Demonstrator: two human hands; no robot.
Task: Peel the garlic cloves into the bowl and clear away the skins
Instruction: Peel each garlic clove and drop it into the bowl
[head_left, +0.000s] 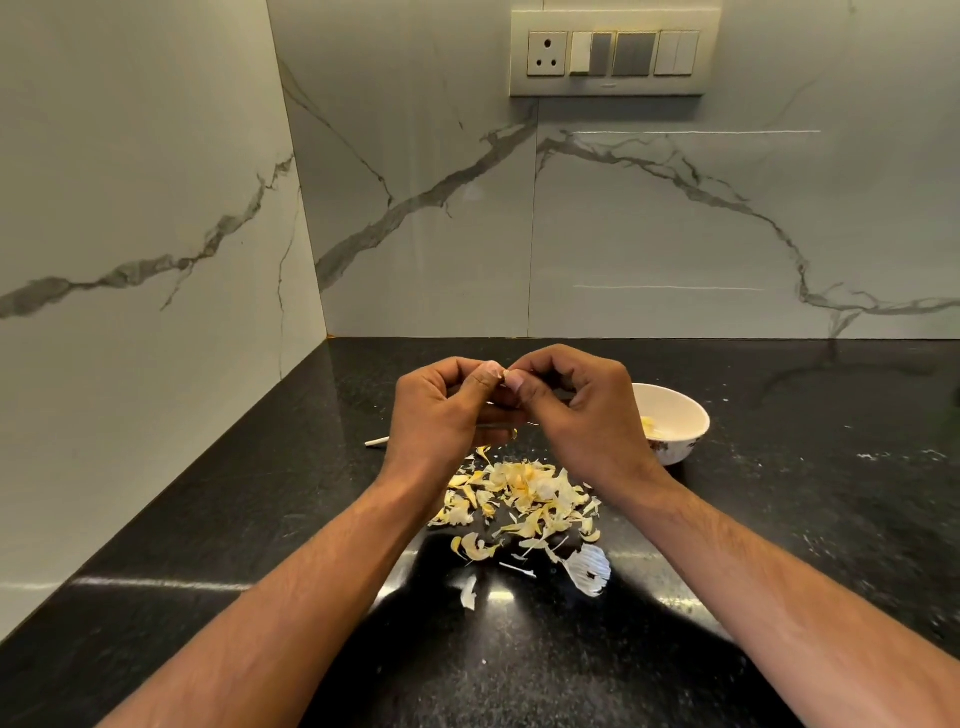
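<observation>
Between both thumbs: garlic clove (503, 378), pinched by left hand (441, 410) and right hand (582, 405) fingers curled tight. Risk: clove slipping, landing in skins (519, 499) below fingers rather than bowl (680, 441) right of them.

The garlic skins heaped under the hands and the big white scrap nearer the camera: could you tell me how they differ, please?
The heaped skins are small, yellowish, curled flakes piled together; the white scrap is one larger, flatter, pale piece lying apart, nearer the camera. Both rest on the black counter, outside the bowl.

The skins (519, 499) lie on the counter (779, 467), left of and before the bowl (675, 426).
</observation>
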